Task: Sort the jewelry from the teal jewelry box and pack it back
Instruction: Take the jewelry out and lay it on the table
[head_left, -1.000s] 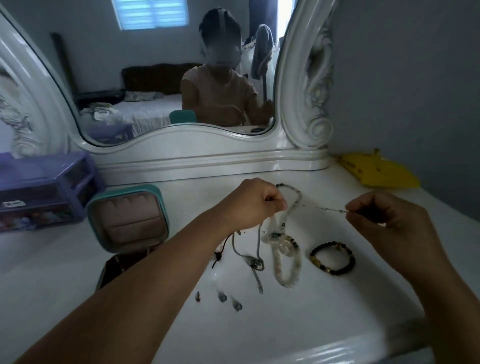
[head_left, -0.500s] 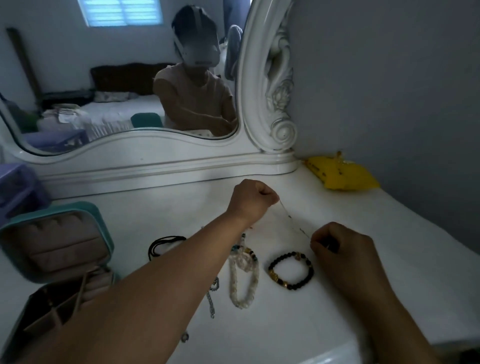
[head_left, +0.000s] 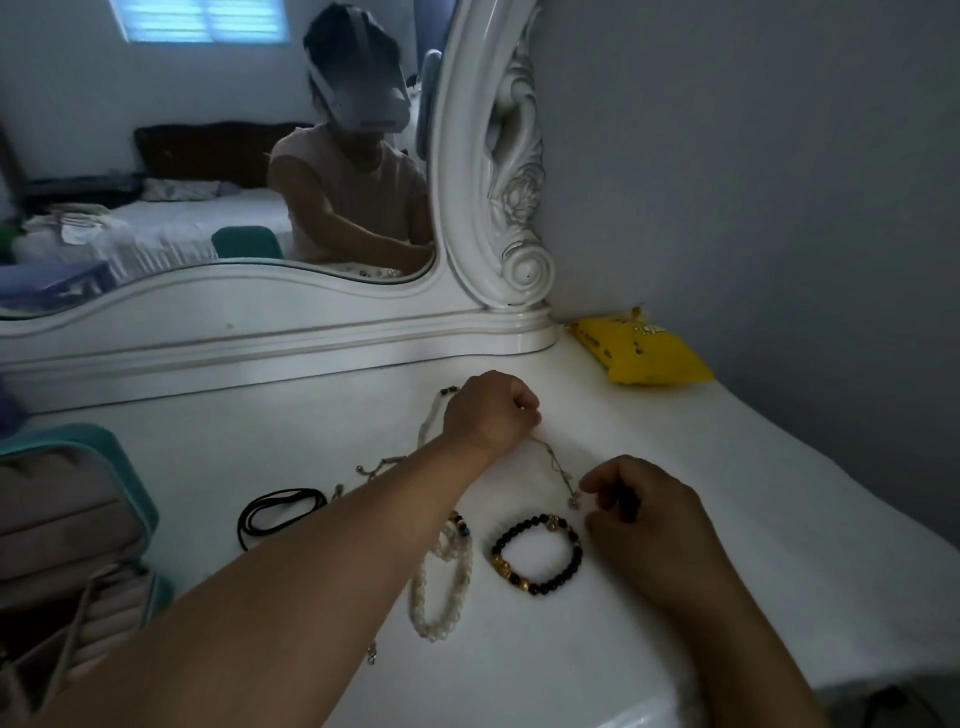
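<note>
A thin chain (head_left: 555, 461) runs between my two hands above the white dresser top. My left hand (head_left: 488, 413) is fisted on its upper end; my right hand (head_left: 641, 514) pinches its lower end, low over the surface. A black and gold bead bracelet (head_left: 537, 553) lies just left of my right hand. A white pearl bracelet (head_left: 441, 582) lies beside it, partly under my left forearm. A black cord (head_left: 278, 512) and a white bead strand (head_left: 431, 421) lie further left. The teal jewelry box (head_left: 104, 519) stands open at the left edge.
A carved white mirror frame (head_left: 493, 182) rises along the back of the dresser top (head_left: 727, 519). A yellow packet (head_left: 641, 351) lies against the grey wall at the back right. The dresser's front edge runs across the lower right.
My view has swung right, so the box sits further left. Both hands have come closer together and lower with the chain. The other jewelry lies where it did.
</note>
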